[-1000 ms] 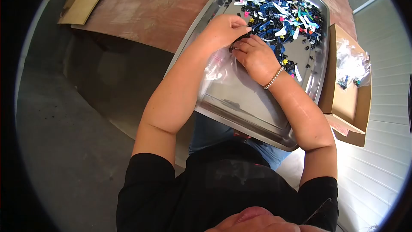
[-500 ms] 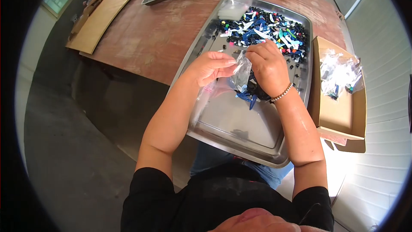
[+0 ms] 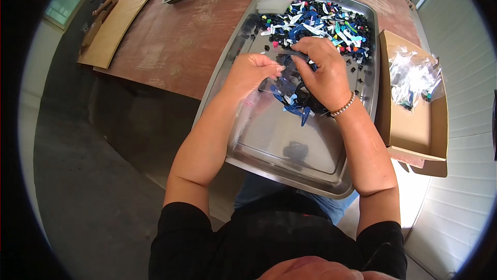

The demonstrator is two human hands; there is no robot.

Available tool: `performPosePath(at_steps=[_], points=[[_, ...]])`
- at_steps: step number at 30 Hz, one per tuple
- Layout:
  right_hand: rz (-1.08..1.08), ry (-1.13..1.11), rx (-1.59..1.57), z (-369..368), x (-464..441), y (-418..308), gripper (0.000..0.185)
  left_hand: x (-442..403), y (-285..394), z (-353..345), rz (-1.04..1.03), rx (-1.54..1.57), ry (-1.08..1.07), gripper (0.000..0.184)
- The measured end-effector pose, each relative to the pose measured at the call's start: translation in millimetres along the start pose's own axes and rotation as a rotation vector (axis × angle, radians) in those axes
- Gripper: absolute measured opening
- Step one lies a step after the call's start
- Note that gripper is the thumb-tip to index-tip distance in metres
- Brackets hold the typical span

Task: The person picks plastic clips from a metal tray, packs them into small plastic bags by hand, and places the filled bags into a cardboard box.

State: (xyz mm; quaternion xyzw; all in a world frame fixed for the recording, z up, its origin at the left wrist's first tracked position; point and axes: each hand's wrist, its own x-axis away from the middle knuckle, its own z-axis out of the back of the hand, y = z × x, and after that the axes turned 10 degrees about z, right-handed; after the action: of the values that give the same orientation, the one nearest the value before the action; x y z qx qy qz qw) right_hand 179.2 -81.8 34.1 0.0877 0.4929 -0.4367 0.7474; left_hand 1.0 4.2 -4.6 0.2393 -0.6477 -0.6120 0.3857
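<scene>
In the head view, the left hand (image 3: pixel 248 75) has its fingers pinched together, apparently on a clear bag (image 3: pixel 271 84) between the hands, above the tray (image 3: pixel 269 130). The right hand (image 3: pixel 325 73) is at the bag's other side, thumb and forefinger slightly apart; whether they grip it I cannot tell. Blue clips (image 3: pixel 306 117) show just below the bag; whether any are inside is unclear. A mixed heap (image 3: pixel 331 26) fills the tray's far end. The step looks like handling the bag's upper edge; the next move likely calls for a sure hold on both sides.
</scene>
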Motion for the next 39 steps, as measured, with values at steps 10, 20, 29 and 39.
performPosePath(at_steps=[10, 20, 29, 39], points=[[0.025, -0.057, 0.059, -3, 1, -11, 0.029, 0, -4, -2, -0.064, -0.038, 0.011, 0.008], [-0.222, -0.352, 0.044, -16, 11, -17, 0.022, 4, -1, -6, -0.107, -0.187, 0.093, 0.01], [-0.311, -0.196, -0.054, -11, 7, -12, 0.016, 10, 6, -8, -0.106, -0.231, 0.083, 0.009], [-0.322, -0.248, -0.015, 0, 3, -14, 0.008, 5, -4, -5, -0.158, -0.324, 0.018, 0.01]])
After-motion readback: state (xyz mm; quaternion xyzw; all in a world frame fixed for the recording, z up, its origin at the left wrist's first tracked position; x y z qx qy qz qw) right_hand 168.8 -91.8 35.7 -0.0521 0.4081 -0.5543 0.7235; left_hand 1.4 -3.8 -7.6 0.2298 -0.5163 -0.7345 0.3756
